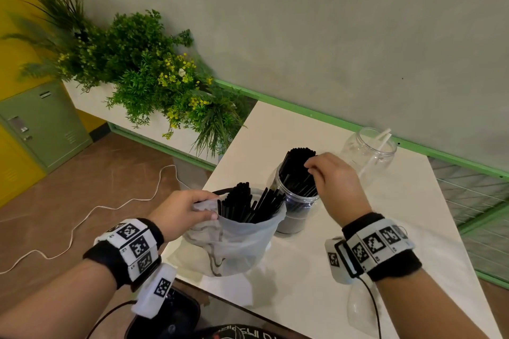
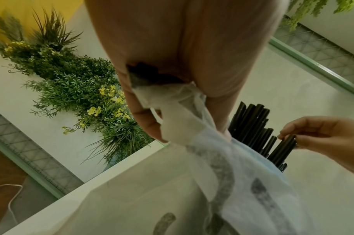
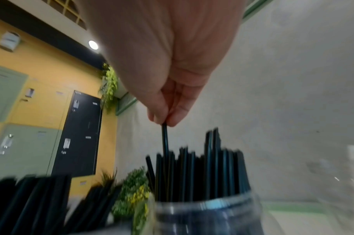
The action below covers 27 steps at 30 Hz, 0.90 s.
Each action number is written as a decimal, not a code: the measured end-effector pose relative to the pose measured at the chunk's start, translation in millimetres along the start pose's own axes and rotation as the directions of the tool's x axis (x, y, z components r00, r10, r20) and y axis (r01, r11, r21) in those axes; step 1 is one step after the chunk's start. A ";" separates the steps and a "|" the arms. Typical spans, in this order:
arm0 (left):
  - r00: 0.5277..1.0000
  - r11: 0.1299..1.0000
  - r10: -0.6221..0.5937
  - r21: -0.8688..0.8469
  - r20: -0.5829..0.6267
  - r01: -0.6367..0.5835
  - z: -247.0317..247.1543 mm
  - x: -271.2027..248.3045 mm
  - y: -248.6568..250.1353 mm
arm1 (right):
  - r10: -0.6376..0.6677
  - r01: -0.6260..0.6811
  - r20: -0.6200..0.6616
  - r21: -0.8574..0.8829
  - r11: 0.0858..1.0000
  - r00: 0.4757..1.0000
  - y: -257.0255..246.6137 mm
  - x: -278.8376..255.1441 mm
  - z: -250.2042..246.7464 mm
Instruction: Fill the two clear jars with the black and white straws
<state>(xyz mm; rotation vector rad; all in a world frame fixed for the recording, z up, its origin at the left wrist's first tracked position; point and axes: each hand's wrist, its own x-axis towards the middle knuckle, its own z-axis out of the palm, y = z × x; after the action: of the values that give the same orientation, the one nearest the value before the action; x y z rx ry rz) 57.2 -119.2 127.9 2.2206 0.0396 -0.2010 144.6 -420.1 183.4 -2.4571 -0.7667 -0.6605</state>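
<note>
A clear jar (image 1: 296,208) packed with black straws (image 1: 298,170) stands mid-table. My right hand (image 1: 334,176) hovers over it and pinches one black straw (image 3: 165,139) between thumb and fingers, its lower end down among the others. A translucent plastic bag (image 1: 237,242) holding more black straws (image 1: 249,205) sits to the left of that jar; my left hand (image 1: 181,210) grips the bag's rim (image 2: 172,111). A second clear jar (image 1: 367,153) at the back right holds a few white straws (image 1: 381,140).
The white table (image 1: 303,270) stands against a grey wall with a green rail (image 1: 316,115). Potted greenery (image 1: 154,74) fills the back left. A white cable (image 1: 82,217) lies on the brown floor. A dark object (image 1: 170,316) sits below the table's near edge.
</note>
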 end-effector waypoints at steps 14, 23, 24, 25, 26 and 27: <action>1.000 1.000 -0.009 0.003 0.011 0.009 3.9 -1.4 3.5 | -0.211 0.345 0.368 -0.348 0.872 0.906 -18.4 25.6 39.8; 1.000 1.000 -0.015 0.016 -0.001 0.015 0.5 -3.3 4.5 | 0.122 0.373 0.724 -0.483 0.793 0.679 -37.1 52.2 49.8; 1.000 1.000 -0.017 0.018 -0.003 0.017 0.2 -3.2 3.7 | 0.116 0.368 0.726 -0.472 0.801 0.677 -34.7 53.4 48.6; 1.000 1.000 -0.016 0.019 -0.004 0.016 -0.1 -2.8 2.6 | 0.100 0.359 0.722 -0.454 0.816 0.685 -31.4 54.7 46.6; 1.000 1.000 -0.017 0.021 -0.004 0.017 -0.4 -2.6 2.1 | 0.075 0.332 0.703 -0.424 0.843 0.707 -27.0 55.9 43.6; 1.000 1.000 -0.016 0.021 -0.002 0.016 -0.6 -2.4 2.0 | 0.055 0.277 0.667 -0.381 0.882 0.743 -21.7 57.9 39.2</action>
<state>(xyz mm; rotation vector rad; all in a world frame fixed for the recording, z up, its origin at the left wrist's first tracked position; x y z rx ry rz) 55.1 -119.8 130.2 2.2419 0.0567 -0.2087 185.0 -359.7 192.5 -3.1591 -1.1358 0.0624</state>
